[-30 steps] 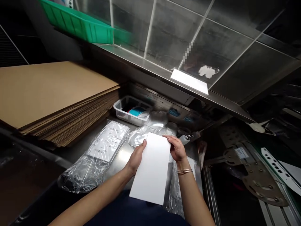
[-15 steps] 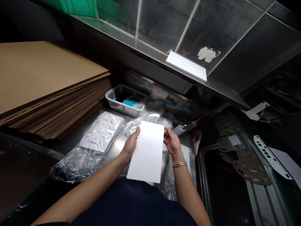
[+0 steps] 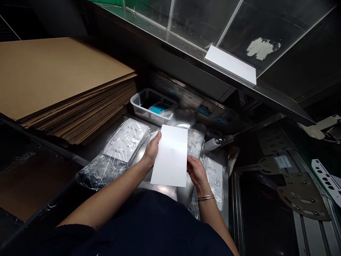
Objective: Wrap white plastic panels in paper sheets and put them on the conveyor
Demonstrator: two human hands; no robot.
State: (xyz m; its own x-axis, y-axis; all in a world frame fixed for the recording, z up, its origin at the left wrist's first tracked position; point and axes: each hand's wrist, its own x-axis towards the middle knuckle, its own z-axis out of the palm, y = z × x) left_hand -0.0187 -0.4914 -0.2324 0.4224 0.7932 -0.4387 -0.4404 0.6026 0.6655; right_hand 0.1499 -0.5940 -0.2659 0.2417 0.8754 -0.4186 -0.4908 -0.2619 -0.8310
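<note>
A flat white rectangular panel (image 3: 170, 163) with a faint small circle on its face is held up in front of me, over the metal bench. My left hand (image 3: 152, 151) is closed on its upper left edge, the thumb lying on the near face. Lower down, on the right edge, my right hand (image 3: 196, 170) has curled fingers gripping the panel, their tips partly hidden behind it. Left of the panel lies a plastic-wrapped stack of white printed pieces (image 3: 129, 138). A similar wrapped stack (image 3: 215, 177) is beside my right wrist, partly covered by my arm.
A tall pile of cardboard sheets (image 3: 66, 74) stands at the left. Behind the panel are a clear plastic bin (image 3: 142, 112) with a blue-labelled item and a small white bottle (image 3: 211, 144). A white strip-shaped piece (image 3: 230, 64) rests on the ledge above. Metal machinery (image 3: 301, 192) stands at the right.
My view has shifted, so the surroundings sit further right in the picture. My right hand has slid down the panel's right edge; the panel stays between both hands.
</note>
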